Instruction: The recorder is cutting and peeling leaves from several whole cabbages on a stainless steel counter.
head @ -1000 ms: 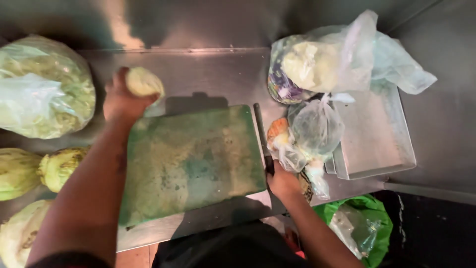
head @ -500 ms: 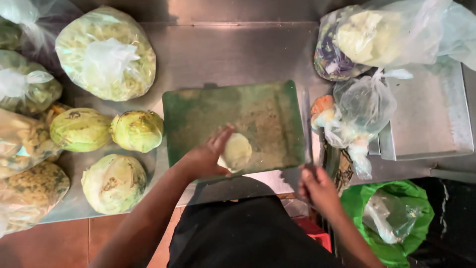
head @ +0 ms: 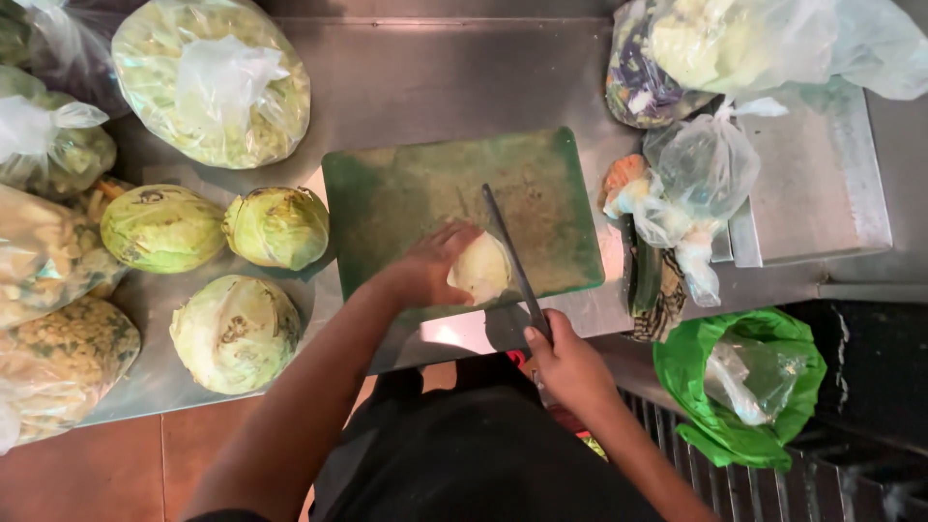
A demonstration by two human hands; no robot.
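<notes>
The left hand grips the cabbage at the board's front edge; the right hand is closed on the knife. Fingertips are best curled clear of the blade.

Packaging noted: a large clear plastic bag of cabbage at the counter's upper left; further clear bags of produce down the left edge. Upper right, clear bags hold pale and purple vegetables, with a knotted clear bag just below. A green bag hangs lower right. No labels, signs or screens.
</notes>
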